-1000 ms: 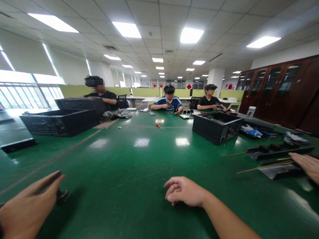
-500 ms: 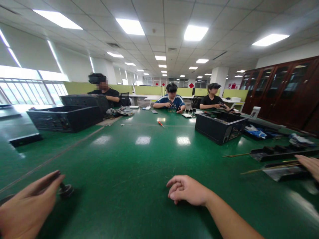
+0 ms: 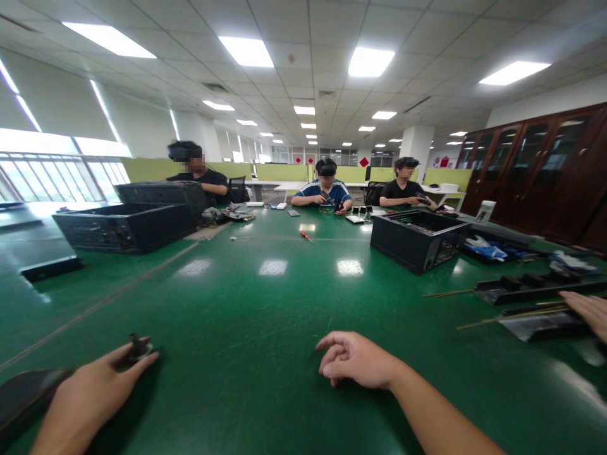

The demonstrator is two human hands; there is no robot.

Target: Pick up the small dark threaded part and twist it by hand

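Note:
My left hand (image 3: 97,385) is closed around a small dark metal part (image 3: 140,349) with an upright stem and a rounded base, low over the green tabletop (image 3: 227,316). Thumb and fingers sit on either side of the part, hiding some of it. Behind that wrist lies a dark flat piece (image 3: 28,395), partly cut off by the frame. My right hand (image 3: 353,361) rests on the table near the front middle, fingers loosely curled and somewhat apart, with nothing visible in them.
A black computer case (image 3: 417,243) stands to the right, and another case (image 3: 128,227) to the left. A screwdriver (image 3: 306,236) lies mid-table. Black trays with thin rods (image 3: 478,322) are at right, beside another person's hand (image 3: 585,313). Several co-workers sit opposite.
My left hand has moved right and forward, and its fingers have closed on the small dark metal part. The dark flat piece behind it shows more. My right hand has barely moved.

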